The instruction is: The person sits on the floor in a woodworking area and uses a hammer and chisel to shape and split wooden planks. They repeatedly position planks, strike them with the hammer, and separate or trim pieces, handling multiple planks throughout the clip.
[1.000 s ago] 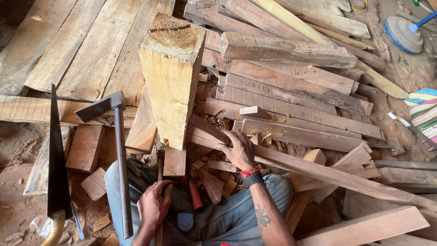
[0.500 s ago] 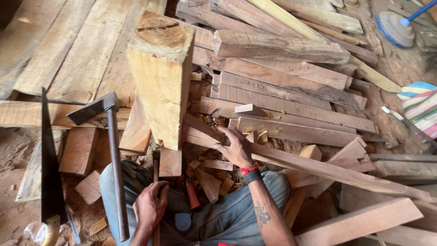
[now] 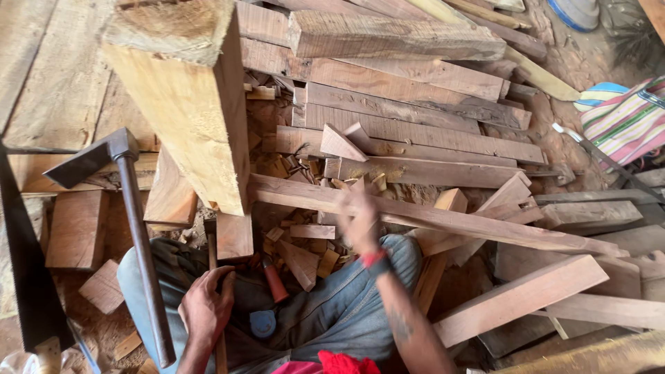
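A thin wooden stick was gripped upright by the left hand at the near lap. The right hand, blurred, its grip untellable, was stretched over a long plank amid scrap wood.

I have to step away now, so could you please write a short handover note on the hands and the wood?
Left hand: fingers closed around a thin wooden stick over the lap.
Right hand: blurred, open, at the long plank lying across the scrap pile; no clear grip.
Big upright timber block stands ahead; adze leans beside the left knee, saw blade at far left.
Done: stick in hand. Left: plank not lifted.
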